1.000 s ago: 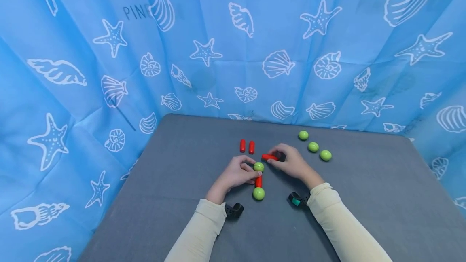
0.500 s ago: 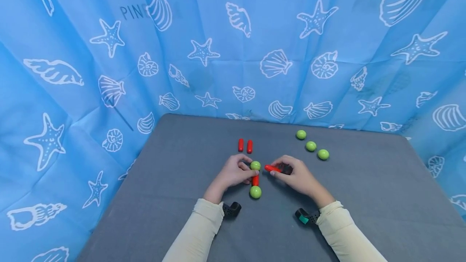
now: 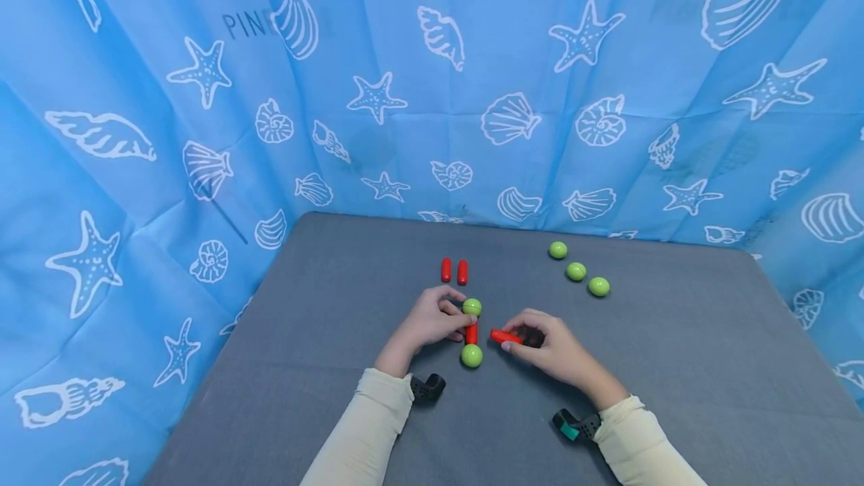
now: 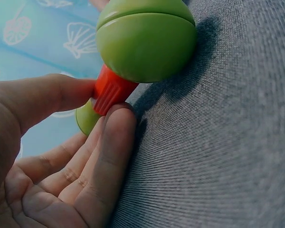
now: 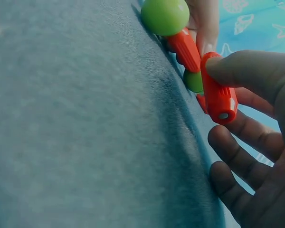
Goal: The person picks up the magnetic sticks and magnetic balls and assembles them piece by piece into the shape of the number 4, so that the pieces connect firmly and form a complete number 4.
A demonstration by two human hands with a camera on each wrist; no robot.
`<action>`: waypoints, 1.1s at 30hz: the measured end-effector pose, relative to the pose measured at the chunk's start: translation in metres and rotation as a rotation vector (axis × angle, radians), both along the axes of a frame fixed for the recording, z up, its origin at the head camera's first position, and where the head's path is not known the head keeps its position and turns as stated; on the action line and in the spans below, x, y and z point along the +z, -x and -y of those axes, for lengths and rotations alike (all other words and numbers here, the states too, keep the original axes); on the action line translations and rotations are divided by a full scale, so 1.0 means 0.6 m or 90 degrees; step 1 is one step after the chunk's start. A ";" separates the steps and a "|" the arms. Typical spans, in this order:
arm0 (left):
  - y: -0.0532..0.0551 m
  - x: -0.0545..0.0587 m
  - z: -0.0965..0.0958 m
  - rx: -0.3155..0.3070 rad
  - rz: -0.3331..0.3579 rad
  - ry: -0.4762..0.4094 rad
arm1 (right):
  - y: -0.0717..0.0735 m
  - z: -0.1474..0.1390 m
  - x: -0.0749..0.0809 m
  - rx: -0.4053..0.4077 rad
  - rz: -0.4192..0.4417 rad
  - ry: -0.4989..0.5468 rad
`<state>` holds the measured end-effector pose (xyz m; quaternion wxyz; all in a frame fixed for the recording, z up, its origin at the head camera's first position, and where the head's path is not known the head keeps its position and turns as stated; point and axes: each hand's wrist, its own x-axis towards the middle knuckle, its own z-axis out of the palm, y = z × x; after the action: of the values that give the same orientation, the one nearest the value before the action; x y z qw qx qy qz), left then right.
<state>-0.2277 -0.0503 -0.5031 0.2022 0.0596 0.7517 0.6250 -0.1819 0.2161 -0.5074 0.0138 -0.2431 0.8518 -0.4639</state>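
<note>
- Pinching red ribbed rod between green balls: left hand.
- Pinching separate red rod, just apart: right hand.
- Well rightward: grey cloth tabletop edge.

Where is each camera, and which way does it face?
Head: on the head, facing forward and down at the gray table; both sleeves, left grip, right grip show.
Left wrist: worn there, facing left grip pinching a red rod.
Right wrist: worn there, facing right grip holding another red rod; left fingers too.
Both wrist views share green balls.
</note>
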 end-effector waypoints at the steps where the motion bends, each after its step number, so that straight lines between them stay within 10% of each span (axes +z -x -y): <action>1: 0.000 0.000 0.000 0.000 0.001 -0.001 | -0.002 0.000 0.000 0.002 0.000 0.002; 33: 0.006 -0.011 0.002 -0.003 0.003 -0.006 | -0.022 0.020 0.003 0.052 0.025 -0.013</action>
<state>-0.2311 -0.0514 -0.5097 0.2055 0.0609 0.7480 0.6281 -0.1688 0.2043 -0.5053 0.0519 -0.2688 0.8455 -0.4585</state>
